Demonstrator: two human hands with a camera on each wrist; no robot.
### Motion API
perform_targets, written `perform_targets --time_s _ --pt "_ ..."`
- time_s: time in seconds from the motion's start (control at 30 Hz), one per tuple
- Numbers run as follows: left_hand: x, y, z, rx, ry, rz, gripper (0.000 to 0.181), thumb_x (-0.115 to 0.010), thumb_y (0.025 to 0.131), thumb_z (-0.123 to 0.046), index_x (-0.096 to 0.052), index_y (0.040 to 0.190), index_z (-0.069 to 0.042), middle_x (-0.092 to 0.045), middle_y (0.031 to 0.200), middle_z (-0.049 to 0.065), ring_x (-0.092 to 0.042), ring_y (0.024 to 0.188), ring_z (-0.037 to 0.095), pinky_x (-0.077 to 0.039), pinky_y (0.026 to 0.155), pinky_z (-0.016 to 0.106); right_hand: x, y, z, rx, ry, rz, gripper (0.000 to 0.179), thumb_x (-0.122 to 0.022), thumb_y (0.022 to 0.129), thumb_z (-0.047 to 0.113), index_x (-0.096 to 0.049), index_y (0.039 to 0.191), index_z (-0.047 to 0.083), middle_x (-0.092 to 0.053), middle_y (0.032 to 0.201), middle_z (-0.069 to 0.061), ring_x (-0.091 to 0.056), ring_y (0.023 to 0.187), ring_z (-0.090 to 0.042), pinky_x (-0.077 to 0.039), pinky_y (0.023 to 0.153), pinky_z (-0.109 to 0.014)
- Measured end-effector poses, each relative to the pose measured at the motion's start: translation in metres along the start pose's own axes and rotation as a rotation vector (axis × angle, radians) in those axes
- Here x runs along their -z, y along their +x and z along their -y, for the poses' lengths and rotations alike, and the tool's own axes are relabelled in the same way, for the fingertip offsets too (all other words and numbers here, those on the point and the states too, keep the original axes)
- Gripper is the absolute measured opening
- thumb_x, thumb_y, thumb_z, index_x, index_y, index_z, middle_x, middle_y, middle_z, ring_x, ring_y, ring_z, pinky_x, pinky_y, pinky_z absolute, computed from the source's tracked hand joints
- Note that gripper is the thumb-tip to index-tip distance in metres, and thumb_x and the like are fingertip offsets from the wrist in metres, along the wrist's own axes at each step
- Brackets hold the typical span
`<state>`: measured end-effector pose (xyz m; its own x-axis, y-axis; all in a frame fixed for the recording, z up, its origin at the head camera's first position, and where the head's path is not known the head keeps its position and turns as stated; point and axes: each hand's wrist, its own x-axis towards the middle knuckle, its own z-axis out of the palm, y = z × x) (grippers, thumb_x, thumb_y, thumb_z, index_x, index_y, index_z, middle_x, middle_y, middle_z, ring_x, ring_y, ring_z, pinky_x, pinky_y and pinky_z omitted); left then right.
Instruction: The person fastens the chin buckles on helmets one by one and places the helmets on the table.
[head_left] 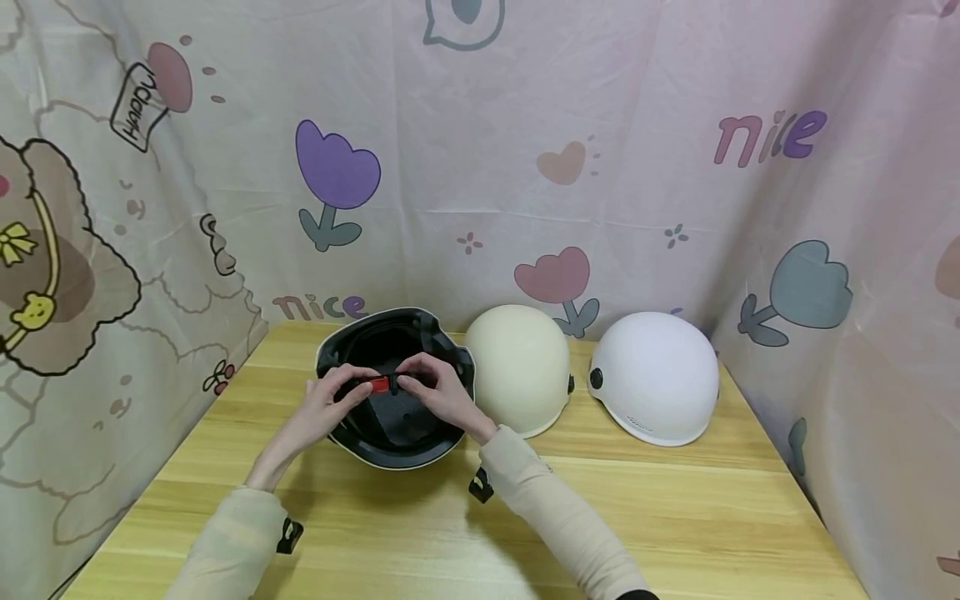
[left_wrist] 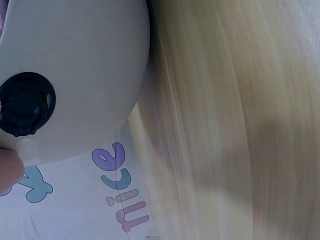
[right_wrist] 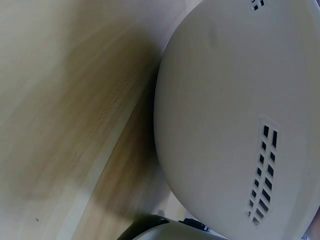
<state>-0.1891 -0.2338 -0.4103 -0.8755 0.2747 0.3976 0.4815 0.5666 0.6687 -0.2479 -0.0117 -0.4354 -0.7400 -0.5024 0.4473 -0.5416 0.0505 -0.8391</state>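
Note:
An upturned helmet (head_left: pixel 397 454) with a black lining lies at the left of the table, its opening facing up. Over that opening, my left hand (head_left: pixel 333 398) pinches a red buckle piece (head_left: pixel 380 384) on the chin strap. Close beside it, the fingers of my right hand (head_left: pixel 444 393) pinch the black end of the strap (head_left: pixel 394 382). The two pieces sit right against each other between my fingertips. The helmet's pale shell (left_wrist: pixel 85 60) and a round black side fitting (left_wrist: pixel 27 104) show in the left wrist view. Slotted vents (right_wrist: pixel 262 172) appear in the right wrist view.
A cream helmet (head_left: pixel 517 371) stands dome up just right of the upturned one. Farther right is a white helmet (head_left: pixel 656 375), also dome up. All rest on a wooden table (head_left: pixel 675 517). A printed curtain (head_left: pixel 450 167) hangs behind and along the sides.

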Motion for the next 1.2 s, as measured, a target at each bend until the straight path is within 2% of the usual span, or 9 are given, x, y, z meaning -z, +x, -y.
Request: perform_targets --time_s 0.13,0.3,0.37,0.43,0.57,0.63,0.8,0.97,1.2 --pt "-0.001 -0.002 0.000 -0.013 -0.005 -0.012 0.026 -0.064 0.099 -0.015 -0.066 0.124 -0.009 -0.069 0.116 0.014 -0.053 0.111 0.035 -0.019 0.084 0.040 0.000 0.000 0.000 -0.015 -0.052 -0.011 0.018 -0.063 0.099 0.013 -0.066 0.114 0.003 -0.072 0.109 -0.017 -0.060 0.088 -0.008 -0.050 0.078 -0.019" --pt "-0.001 -0.004 0.002 -0.085 0.023 -0.030 0.038 -0.070 0.092 -0.006 -0.063 0.129 -0.006 -0.067 0.124 0.016 -0.053 0.113 0.033 -0.022 0.085 0.039 -0.001 -0.001 0.000 -0.037 -0.101 -0.026 0.017 -0.061 0.100 0.012 -0.066 0.115 0.005 -0.072 0.109 -0.014 -0.060 0.091 -0.013 -0.047 0.078 -0.019" --pt "-0.001 -0.005 0.004 -0.115 0.027 -0.039 0.043 -0.073 0.089 -0.003 -0.062 0.130 -0.004 -0.066 0.127 0.017 -0.054 0.117 0.026 -0.023 0.086 0.038 -0.001 -0.001 0.000 -0.048 -0.123 -0.036 0.017 -0.060 0.101 0.010 -0.066 0.115 0.006 -0.071 0.108 -0.014 -0.061 0.092 -0.015 -0.047 0.078 -0.019" --pt "-0.001 -0.006 0.006 -0.135 0.017 -0.042 0.048 -0.075 0.086 0.000 -0.061 0.132 -0.005 -0.065 0.129 0.017 -0.053 0.121 0.013 -0.024 0.087 0.035 -0.001 0.000 0.001 -0.056 -0.139 -0.041 0.017 -0.059 0.101 0.008 -0.066 0.116 0.006 -0.071 0.107 -0.014 -0.063 0.093 -0.018 -0.047 0.079 -0.018" --pt "0.000 -0.009 0.009 -0.171 -0.021 -0.038 0.054 -0.077 0.083 0.004 -0.061 0.134 -0.007 -0.064 0.132 0.017 -0.045 0.125 -0.010 -0.024 0.090 0.032 0.000 -0.001 0.003 -0.061 -0.136 -0.045 0.019 -0.058 0.100 0.005 -0.066 0.117 0.005 -0.071 0.105 -0.016 -0.067 0.096 -0.025 -0.049 0.080 -0.019" --pt "0.000 -0.010 0.010 -0.192 -0.036 -0.035 0.055 -0.076 0.082 0.007 -0.061 0.133 -0.007 -0.064 0.132 0.017 -0.043 0.126 -0.013 -0.024 0.093 0.028 0.000 -0.001 0.003 -0.054 -0.130 -0.046 0.020 -0.058 0.100 0.004 -0.066 0.118 0.003 -0.070 0.105 -0.017 -0.067 0.095 -0.027 -0.049 0.078 -0.020" --pt "0.001 -0.008 0.014 -0.270 -0.081 -0.035 0.055 -0.071 0.080 0.018 -0.061 0.131 0.000 -0.064 0.128 0.022 -0.047 0.128 -0.007 -0.029 0.105 0.008 0.001 -0.002 0.003 -0.006 -0.154 -0.047 0.020 -0.059 0.099 0.003 -0.065 0.117 -0.002 -0.069 0.105 -0.018 -0.066 0.093 -0.025 -0.050 0.080 -0.018" --pt "0.002 -0.007 0.017 -0.285 -0.126 -0.048 0.056 -0.067 0.080 0.023 -0.061 0.131 0.001 -0.064 0.127 0.023 -0.050 0.127 -0.004 -0.034 0.108 0.007 0.004 -0.005 0.002 0.105 -0.289 -0.066 0.018 -0.059 0.096 -0.002 -0.066 0.113 0.000 -0.070 0.103 -0.015 -0.065 0.094 -0.022 -0.055 0.087 -0.026" --pt "0.000 -0.005 0.018 -0.290 -0.122 -0.115 0.056 -0.064 0.080 0.026 -0.060 0.131 0.004 -0.063 0.124 0.025 -0.050 0.126 -0.006 -0.035 0.108 0.007 0.009 -0.008 0.000 0.227 -0.603 -0.090 0.020 -0.061 0.093 -0.003 -0.068 0.110 0.005 -0.068 0.101 -0.007 -0.060 0.099 -0.021 -0.051 0.094 -0.035"
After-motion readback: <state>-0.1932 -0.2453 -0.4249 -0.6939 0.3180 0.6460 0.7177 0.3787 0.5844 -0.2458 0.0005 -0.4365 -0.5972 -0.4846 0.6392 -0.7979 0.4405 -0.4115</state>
